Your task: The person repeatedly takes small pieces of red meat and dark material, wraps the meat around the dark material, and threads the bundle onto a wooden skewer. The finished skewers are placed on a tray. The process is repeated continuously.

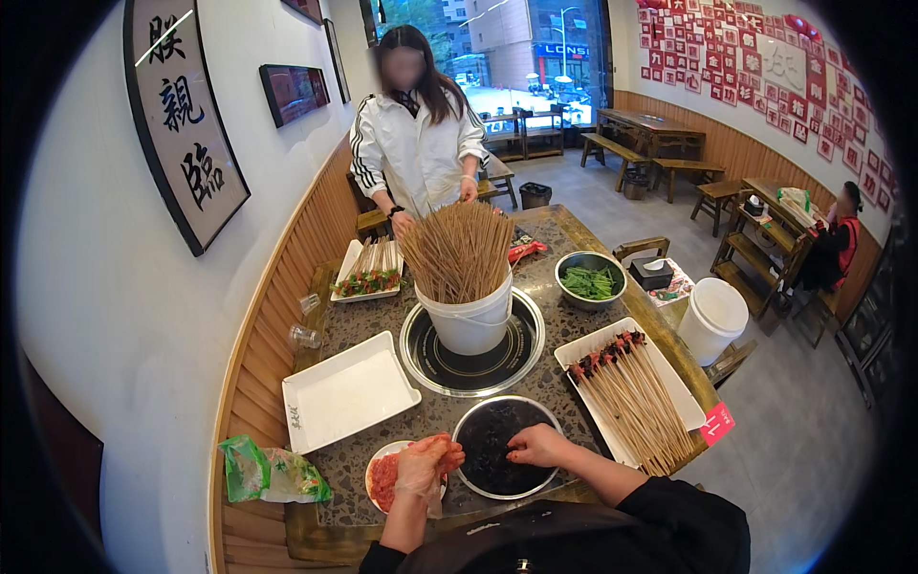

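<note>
My left hand (424, 465), in a thin clear plastic glove, is over the right part of a plate of minced red meat (383, 477); its fingers are curled and what is in them cannot be told. At the right inner side of a steel bowl of dark, wet food (495, 441), my right hand (536, 446) has its fingertips drawn together at the dark food; whether they hold a piece is unclear. Right of the bowl, a white tray (687, 387) bears many wooden skewers tipped with red meat and dark pieces (631, 394).
A white bucket (466, 330) packed with bamboo skewers (459, 251) stands mid-table. Around it are a bare white tray (348, 393), a bowl of cut greens (588, 282), a tray of green-and-red skewers (367, 281) and a lidded bucket (713, 319). A person (419, 136) stands across the table.
</note>
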Demonstrator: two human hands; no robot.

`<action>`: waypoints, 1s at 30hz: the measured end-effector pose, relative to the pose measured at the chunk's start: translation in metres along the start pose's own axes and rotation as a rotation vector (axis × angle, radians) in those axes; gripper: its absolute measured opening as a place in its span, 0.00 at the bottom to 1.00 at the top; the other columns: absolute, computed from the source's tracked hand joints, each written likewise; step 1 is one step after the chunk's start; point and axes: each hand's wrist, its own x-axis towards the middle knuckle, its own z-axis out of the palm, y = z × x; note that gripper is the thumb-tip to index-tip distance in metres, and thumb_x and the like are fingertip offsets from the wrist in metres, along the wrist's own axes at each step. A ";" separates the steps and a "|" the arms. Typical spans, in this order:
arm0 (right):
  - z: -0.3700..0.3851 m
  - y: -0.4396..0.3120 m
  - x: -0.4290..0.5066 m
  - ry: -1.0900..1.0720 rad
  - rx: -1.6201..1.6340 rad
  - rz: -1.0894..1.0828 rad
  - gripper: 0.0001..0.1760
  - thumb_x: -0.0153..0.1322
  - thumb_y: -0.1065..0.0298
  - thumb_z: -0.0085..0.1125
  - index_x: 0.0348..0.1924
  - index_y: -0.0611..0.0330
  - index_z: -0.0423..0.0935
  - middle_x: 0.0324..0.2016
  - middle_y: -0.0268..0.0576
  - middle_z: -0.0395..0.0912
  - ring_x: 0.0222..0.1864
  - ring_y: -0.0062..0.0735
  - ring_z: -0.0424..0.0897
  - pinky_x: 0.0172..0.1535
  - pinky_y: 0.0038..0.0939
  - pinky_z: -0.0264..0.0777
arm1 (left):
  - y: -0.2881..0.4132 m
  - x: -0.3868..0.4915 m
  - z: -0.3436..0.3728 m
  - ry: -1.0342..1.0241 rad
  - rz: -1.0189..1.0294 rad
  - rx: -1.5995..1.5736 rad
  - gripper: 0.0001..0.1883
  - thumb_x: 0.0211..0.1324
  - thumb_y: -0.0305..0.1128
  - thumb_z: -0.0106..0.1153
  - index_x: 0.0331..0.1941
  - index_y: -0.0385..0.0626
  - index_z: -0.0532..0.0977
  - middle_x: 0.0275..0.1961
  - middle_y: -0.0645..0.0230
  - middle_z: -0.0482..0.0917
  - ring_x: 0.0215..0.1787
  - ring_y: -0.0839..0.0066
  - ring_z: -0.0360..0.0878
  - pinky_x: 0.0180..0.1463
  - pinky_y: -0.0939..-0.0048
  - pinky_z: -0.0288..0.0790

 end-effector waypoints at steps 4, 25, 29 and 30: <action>-0.006 -0.002 -0.001 0.086 0.122 -0.004 0.22 0.61 0.53 0.64 0.42 0.59 0.80 0.31 0.50 0.81 0.35 0.44 0.81 0.39 0.34 0.74 | -0.001 -0.001 0.006 -0.008 -0.021 0.007 0.12 0.60 0.27 0.56 0.44 0.33 0.72 0.35 0.54 0.81 0.32 0.65 0.82 0.39 0.66 0.80; -0.013 -0.008 0.000 0.143 0.118 -0.024 0.21 0.61 0.55 0.64 0.40 0.62 0.81 0.28 0.49 0.81 0.32 0.42 0.81 0.37 0.34 0.74 | -0.003 -0.002 0.015 -0.008 -0.026 0.003 0.10 0.60 0.30 0.56 0.39 0.33 0.74 0.31 0.55 0.81 0.29 0.66 0.81 0.35 0.66 0.79; -0.014 -0.009 0.001 0.110 0.104 0.000 0.21 0.61 0.54 0.64 0.40 0.62 0.80 0.28 0.49 0.81 0.32 0.42 0.81 0.37 0.35 0.74 | 0.000 -0.003 0.017 0.000 -0.033 0.007 0.10 0.60 0.31 0.56 0.39 0.34 0.75 0.31 0.56 0.81 0.28 0.66 0.81 0.35 0.66 0.79; -0.013 -0.008 0.001 0.132 0.095 -0.031 0.21 0.61 0.54 0.64 0.40 0.62 0.80 0.28 0.49 0.81 0.31 0.42 0.81 0.37 0.35 0.73 | 0.001 -0.004 0.017 0.001 -0.033 0.008 0.10 0.61 0.31 0.56 0.39 0.34 0.75 0.31 0.56 0.81 0.28 0.67 0.82 0.35 0.68 0.79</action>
